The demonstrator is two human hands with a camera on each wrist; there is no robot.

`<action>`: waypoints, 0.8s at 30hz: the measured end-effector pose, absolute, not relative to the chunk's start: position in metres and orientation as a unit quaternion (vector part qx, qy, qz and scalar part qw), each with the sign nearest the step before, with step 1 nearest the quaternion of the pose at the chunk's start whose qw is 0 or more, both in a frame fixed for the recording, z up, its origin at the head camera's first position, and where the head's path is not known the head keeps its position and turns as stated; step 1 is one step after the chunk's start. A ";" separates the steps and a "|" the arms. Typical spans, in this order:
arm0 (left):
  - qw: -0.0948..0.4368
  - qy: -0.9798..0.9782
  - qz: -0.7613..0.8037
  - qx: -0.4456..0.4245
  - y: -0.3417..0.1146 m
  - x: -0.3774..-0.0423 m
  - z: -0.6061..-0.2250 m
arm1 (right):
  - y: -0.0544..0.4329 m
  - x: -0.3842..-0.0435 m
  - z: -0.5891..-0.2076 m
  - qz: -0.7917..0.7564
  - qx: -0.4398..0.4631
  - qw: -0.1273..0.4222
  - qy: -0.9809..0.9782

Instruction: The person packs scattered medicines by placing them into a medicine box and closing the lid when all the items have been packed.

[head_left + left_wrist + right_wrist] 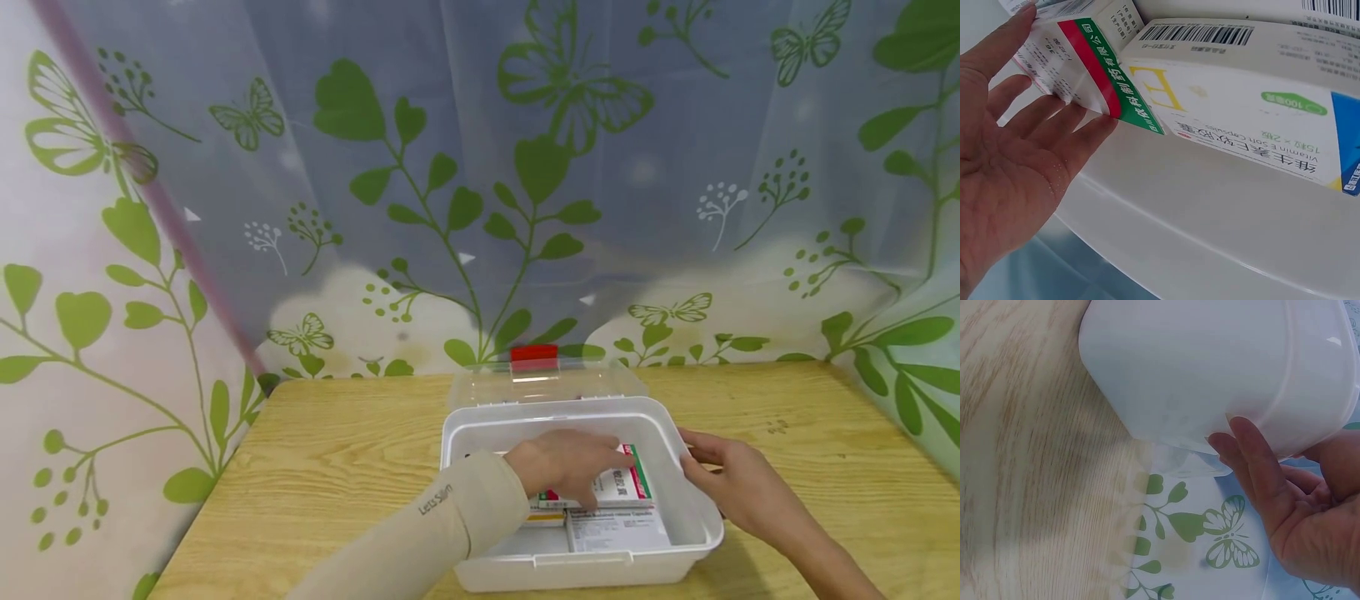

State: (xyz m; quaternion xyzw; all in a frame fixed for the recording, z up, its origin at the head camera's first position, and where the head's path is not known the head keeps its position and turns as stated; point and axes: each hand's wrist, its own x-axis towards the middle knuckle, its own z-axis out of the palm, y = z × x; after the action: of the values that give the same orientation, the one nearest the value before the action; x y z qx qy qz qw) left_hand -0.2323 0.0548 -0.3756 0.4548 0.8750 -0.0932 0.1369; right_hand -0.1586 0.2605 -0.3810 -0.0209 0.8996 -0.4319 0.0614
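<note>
A white plastic storage box point(577, 575) stands on the table with medicine boxes inside. My left hand point(573, 462) reaches into it and grips a medicine box point(621, 486) with a red and green end, its thumb and fingers on opposite sides. In the left wrist view, a vitamin E soft capsule box point(1241, 119) lies right beside the gripped one. Below my left hand in the head view is a white capsule box point(618, 531). My right hand point(738, 479) holds the storage box by its right rim, fingers against the outer wall point(1191, 381).
The clear lid point(480, 387) with its red latch point(534, 357) is swung open at the back of the storage box. Wooden tabletop point(337, 467) extends to both sides. A curtain point(420, 250) printed with leaves and butterflies hangs behind the table.
</note>
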 end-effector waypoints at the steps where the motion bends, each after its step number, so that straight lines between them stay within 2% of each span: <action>1: 0.137 0.875 -0.095 0.454 0.055 -0.232 -0.376 | 0.260 -0.158 -0.381 -0.431 -0.021 0.060 0.900; 24: 0.112 0.870 -0.175 0.447 0.063 -0.224 -0.374 | 0.261 -0.159 -0.383 -0.412 -0.038 0.035 0.910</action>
State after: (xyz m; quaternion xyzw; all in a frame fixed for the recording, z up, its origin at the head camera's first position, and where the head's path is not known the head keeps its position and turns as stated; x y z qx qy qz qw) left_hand -0.2239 0.0633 -0.3739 0.4467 0.8703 -0.1747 0.1121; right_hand -0.1591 0.2609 -0.3827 -0.0381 0.9096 -0.4122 0.0352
